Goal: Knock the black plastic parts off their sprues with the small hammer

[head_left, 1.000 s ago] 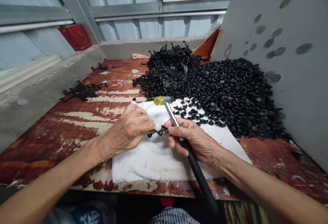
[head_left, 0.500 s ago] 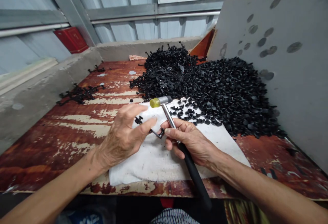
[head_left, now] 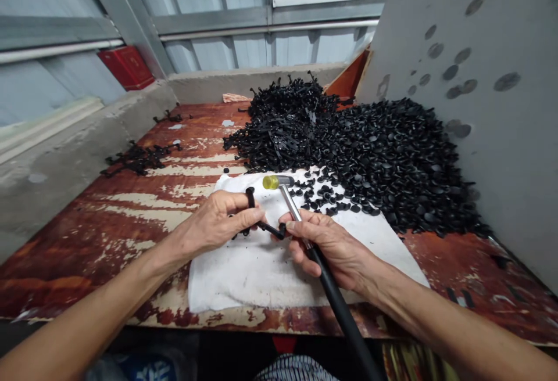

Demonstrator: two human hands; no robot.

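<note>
Well left of your fingers, a small tangle of black pieces (head_left: 142, 157) lies on the worn red tabletop (head_left: 87, 218). Your left hand (head_left: 218, 218) is closed, thumb against bent forefinger, clamped on a branching black piece (head_left: 274, 230); one knobbed end stands up above the forefinger, another arm reaches right to your right fingertips. White cloth (head_left: 235, 291) lies beneath both hands. Your right hand (head_left: 335, 247) wraps a mallet (head_left: 333, 291), its yellow-ended head just beyond the fingers; thumb and forefinger meet the piece's end, though how tightly they pinch, you cannot tell. Beyond and right of those fingers, loose black studs (head_left: 326, 195) lead to a large heap (head_left: 392, 166). The step in hand seems to be two-handed work on that end; the next move likely calls for a firm left pinch.
</note>
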